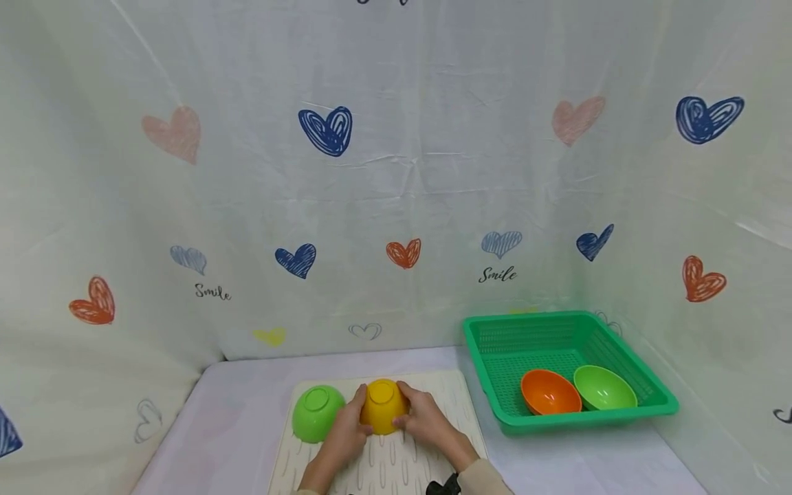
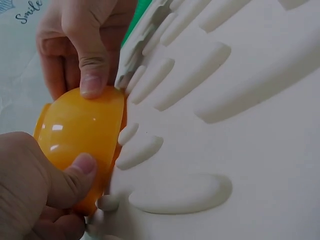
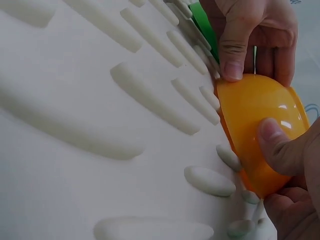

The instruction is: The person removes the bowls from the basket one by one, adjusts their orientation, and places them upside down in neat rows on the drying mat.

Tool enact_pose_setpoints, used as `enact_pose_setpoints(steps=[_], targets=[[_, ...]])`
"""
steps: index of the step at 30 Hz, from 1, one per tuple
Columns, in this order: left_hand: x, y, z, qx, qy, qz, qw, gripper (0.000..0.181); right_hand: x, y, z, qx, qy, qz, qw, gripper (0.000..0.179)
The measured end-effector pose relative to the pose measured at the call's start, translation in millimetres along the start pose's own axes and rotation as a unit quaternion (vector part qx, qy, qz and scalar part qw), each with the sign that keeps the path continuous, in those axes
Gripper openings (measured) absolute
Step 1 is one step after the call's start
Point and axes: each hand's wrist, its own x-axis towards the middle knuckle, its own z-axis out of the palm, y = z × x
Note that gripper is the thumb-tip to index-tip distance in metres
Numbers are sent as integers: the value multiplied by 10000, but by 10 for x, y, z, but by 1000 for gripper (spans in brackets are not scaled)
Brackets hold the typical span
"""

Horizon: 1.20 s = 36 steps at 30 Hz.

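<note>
An upside-down yellow bowl (image 1: 382,407) sits on the cream ridged mat (image 1: 396,467), its foot ring facing up. My left hand (image 1: 348,427) grips its left side, and my right hand (image 1: 428,419) grips the right side. In the left wrist view both thumbs press on the wall of the yellow bowl (image 2: 82,130), whose rim is down at the mat. The right wrist view shows the same two-handed hold on the yellow bowl (image 3: 260,110). Just left of my left hand, a green bowl (image 1: 317,414) lies upside down on the mat.
To the right stands a green plastic basket (image 1: 495,385) with an orange bowl (image 1: 549,393) and a light green bowl (image 1: 605,388) inside, both open side up. A white cloth covers the table (image 1: 210,419). A heart-printed curtain (image 1: 396,192) hangs behind and at both sides.
</note>
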Motion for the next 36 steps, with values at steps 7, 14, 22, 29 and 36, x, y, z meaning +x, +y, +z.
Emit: enact_pose_setpoints(steps=[7, 14, 22, 29, 36], targets=[[9, -2, 38, 75, 118, 36, 9999, 80, 5, -4, 4, -26, 0, 101, 9999, 70], [5, 182, -76, 253, 457, 361, 9980, 79, 11, -17, 15, -90, 11, 213, 9997, 69], [-79, 415, -535, 315, 1637, 1226, 9784, 55, -13, -49, 29, -68, -29, 319, 9995, 70], [-167, 376, -1091, 461, 2473, 1494, 9563, 55, -35, -75, 26, -65, 15, 294, 9995, 71], [-309, 31, -1415, 528, 2513, 219, 9662, 50, -50, -68, 41, -146, 83, 278, 9995, 71]])
